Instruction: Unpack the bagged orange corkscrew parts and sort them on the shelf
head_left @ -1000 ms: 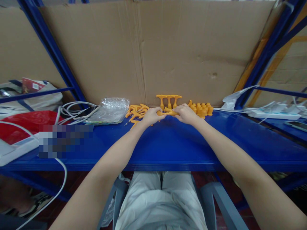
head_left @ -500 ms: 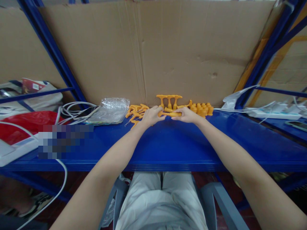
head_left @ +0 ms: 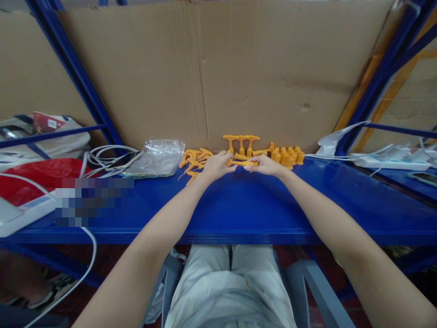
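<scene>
My left hand and my right hand meet at the back of the blue shelf. Between them they pinch an orange plastic piece lying sideways, the left hand on its T-shaped end, the right on the other end. Just behind stand three upright orange T-handled pieces. A loose pile of orange handles lies to the left of my left hand. A cluster of small orange caps stands to the right of my right hand.
A cardboard sheet backs the shelf. A clear plastic bag, white cables and a red bag lie at left. A white power strip and a phone lie at right. Blue uprights frame both sides.
My right hand has drawn slightly rightward, uncovering more of the orange piece between my hands. The left hand has barely moved.
</scene>
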The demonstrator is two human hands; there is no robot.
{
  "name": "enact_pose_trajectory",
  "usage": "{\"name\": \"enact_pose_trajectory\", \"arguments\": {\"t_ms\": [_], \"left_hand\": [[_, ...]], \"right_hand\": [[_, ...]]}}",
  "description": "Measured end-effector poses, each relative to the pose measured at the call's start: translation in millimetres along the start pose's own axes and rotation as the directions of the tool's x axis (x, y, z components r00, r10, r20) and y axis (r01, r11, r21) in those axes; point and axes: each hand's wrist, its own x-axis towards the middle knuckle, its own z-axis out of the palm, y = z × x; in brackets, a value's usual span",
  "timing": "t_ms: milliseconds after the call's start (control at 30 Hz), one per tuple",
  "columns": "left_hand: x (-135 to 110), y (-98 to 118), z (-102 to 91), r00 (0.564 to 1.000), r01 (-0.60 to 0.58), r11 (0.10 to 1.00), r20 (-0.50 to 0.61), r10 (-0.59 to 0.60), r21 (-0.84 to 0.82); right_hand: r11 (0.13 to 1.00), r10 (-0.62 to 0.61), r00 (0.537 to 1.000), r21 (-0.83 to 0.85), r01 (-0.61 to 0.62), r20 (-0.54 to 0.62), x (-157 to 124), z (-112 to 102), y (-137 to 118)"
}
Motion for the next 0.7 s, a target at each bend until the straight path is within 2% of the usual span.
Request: {"name": "enact_pose_trajectory", "arguments": {"t_ms": [133,233,300,433,700], "left_hand": [[-0.3,2.8,0.2,0.998,0.048,0.999,0.034,-0.047,-0.006],[-0.3,3.8,0.5,0.998,0.056,0.998,0.037,-0.055,-0.033],[-0.2,3.8,0.8,0.998,0.052,0.997,0.035,-0.050,-0.059],[0.2,2.5,1.4,0.999,0.048,0.996,0.020,-0.047,-0.077],[-0.8,1.9,0.7,0.999,0.033,0.998,0.015,-0.032,-0.046]], "right_hand": [[0.966,-0.059,0.991,-0.257,0.028,-0.116,2.3,7.9,4.4],[0.911,-0.063,0.992,-0.412,0.012,-0.111,3.2,9.1,3.5],[0.889,-0.053,0.995,-0.457,0.006,-0.090,3.0,8.0,1.6],[0.896,-0.061,0.996,-0.443,0.029,-0.058,1.6,3.9,-3.7],[0.960,-0.041,0.999,-0.279,0.035,-0.014,-0.8,1.5,-11.4]]}}
